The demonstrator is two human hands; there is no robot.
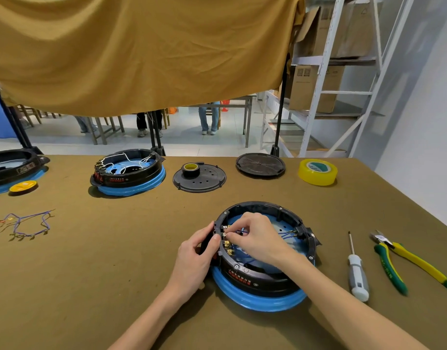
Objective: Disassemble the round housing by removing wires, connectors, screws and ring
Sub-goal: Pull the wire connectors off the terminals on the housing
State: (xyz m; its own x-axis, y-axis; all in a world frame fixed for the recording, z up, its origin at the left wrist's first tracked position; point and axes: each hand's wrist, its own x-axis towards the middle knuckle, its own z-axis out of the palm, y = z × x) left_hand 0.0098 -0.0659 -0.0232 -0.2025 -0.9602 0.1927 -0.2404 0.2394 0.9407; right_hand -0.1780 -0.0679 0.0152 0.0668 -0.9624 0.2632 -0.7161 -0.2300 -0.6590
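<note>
Head cam: round housing (265,276) sits near-right on the bench (116,274). Left hand (196,258) grips its rigid outer wall; right hand (255,236) pinches a thin, floppy blue wire (284,234) at the connectors (227,245). I'd pull by the terminal.

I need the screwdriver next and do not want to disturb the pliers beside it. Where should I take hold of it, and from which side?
Take the screwdriver by its thick grey-and-white handle, the end nearest you; the thin shaft points away. Come from above or from its left, the housing side, because the pliers lie close on its right. The right hand seems nearer.
</note>
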